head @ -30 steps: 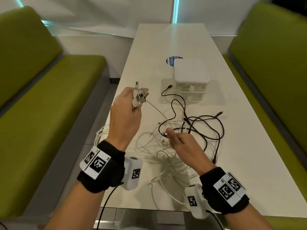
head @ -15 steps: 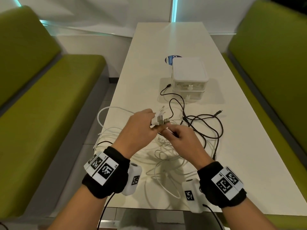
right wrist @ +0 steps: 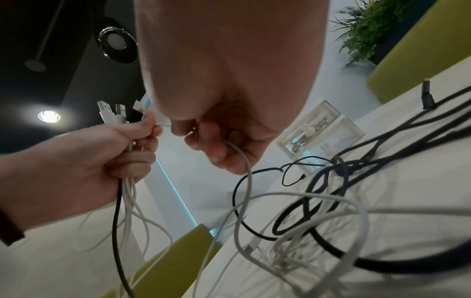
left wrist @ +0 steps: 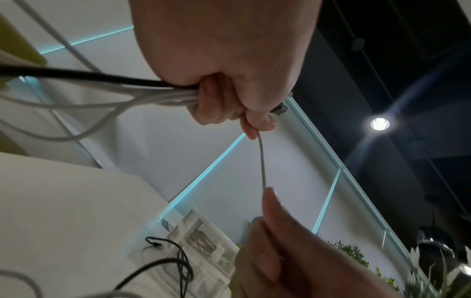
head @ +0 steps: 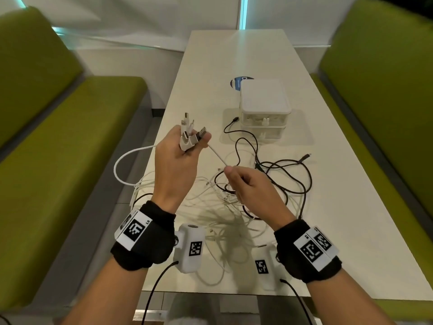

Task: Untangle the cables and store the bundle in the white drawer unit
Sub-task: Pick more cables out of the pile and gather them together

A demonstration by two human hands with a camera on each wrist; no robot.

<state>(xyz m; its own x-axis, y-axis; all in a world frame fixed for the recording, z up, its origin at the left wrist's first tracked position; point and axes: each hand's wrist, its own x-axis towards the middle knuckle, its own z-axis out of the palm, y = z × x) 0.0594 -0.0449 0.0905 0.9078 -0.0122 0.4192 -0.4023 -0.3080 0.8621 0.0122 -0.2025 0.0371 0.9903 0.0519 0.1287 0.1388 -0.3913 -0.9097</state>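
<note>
Left hand [head: 174, 160] is raised above the table, fingers curled round a cluster of cable plugs [head: 191, 134]: several glossy white rectangular USB ends and one dark metal-tipped one, fanned out above the fist. From below, the left wrist view shows a matte black cord and a few smooth white cords running out of that fist. Right hand [head: 251, 186] pinches a thin white cable [head: 216, 157] between thumb and forefinger; it runs taut and straight up to the left hand.

Loose cables [head: 269, 184] lie in a tangle of round loops on the table [head: 339, 207], thin white ones mixed with thicker black ones, too knotted to count. Just beyond the tangle stands the white drawer unit [head: 264, 106], boxy, with a rounded opaque lid and two translucent drawers, each with a small white knob.

That table is long, narrow and smooth off-white, flanked by two olive-green upholstered benches [head: 386, 102]. Behind are pale walls with thin cyan light strips.
</note>
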